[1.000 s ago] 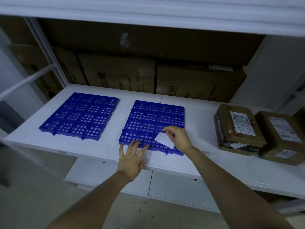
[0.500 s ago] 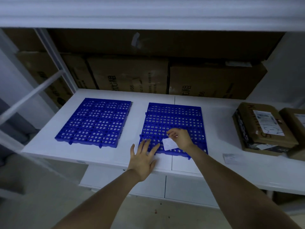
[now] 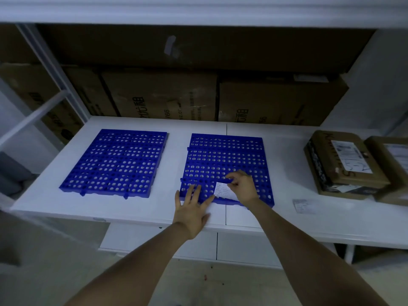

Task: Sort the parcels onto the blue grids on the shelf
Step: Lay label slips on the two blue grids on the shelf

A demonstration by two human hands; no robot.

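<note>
Shelf (image 3: 132, 208): left blue grid (image 3: 114, 162) and right blue grid (image 3: 225, 155) carry no parcels (image 3: 340, 164); these sit far right, unsorted. Flat, spread left hand (image 3: 192, 213) presses that right grid's near edge; right hand (image 3: 242, 188) pinches paper slip (image 3: 221, 189) on it. Risk: light slip skids or snags in holes; grid shifts if pressure eases

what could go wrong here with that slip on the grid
1. The paper slip, pinched by the right hand, sits at the right grid near its front edge; if left loose, it might slide off or get buried under a parcel.
2. A second slip lies loose on the shelf beside the parcels, so labels could get mixed up.
</note>
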